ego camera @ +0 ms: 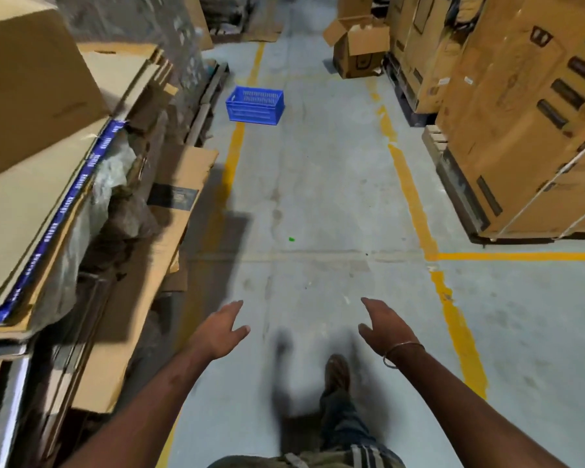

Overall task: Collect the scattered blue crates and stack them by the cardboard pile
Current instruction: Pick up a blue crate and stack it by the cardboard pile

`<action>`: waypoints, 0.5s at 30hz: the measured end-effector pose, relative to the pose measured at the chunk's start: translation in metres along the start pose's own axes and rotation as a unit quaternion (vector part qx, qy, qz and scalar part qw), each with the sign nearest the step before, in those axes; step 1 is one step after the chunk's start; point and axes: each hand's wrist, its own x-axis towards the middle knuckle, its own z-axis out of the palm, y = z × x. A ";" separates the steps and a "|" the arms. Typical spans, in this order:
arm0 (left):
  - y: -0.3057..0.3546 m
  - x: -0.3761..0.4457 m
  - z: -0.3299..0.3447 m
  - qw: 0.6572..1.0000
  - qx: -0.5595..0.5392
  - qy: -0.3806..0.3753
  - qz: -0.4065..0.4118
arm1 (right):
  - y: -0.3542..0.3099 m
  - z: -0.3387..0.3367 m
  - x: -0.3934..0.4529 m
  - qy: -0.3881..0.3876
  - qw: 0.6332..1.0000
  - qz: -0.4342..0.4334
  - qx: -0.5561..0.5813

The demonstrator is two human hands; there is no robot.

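Closest to me I see my two arms reaching out over the grey floor point(318, 197). My left hand point(222, 329) is held out flat with its fingers straight and loose, and it holds nothing. My right hand point(384, 327) is the same, fingers spread a little, with a thin bangle point(401, 352) on the wrist. One brown shoe point(336, 371) steps between the arms.

On my left is a big pile of flat cardboard point(58, 184), some of it leaning down to the floor. Yellow lines point(409, 190) run along both sides of the aisle. A tiny green speck point(291, 238) lies on the floor in the middle.

Far ahead sits one blue crate point(254, 104), upright on the left yellow line. It is well apart from my fingers, straight up the aisle and a bit left. On the far right stand tall brown boxes point(520, 113) and one open box point(360, 45).
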 end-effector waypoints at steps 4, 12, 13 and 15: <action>0.015 0.084 -0.035 0.999 -0.025 -0.005 -0.042 | 0.010 -0.045 0.110 -0.050 0.998 -0.031 -0.035; 0.025 0.247 -0.106 0.991 -0.086 0.021 -0.097 | -0.016 -0.134 0.314 -0.133 0.982 -0.057 -0.121; 0.021 0.271 -0.113 0.991 -0.089 0.015 -0.103 | -0.021 -0.142 0.337 -0.136 0.981 -0.060 -0.126; 0.011 0.324 -0.128 0.990 -0.091 0.004 -0.105 | -0.029 -0.154 0.389 -0.140 0.978 -0.060 -0.141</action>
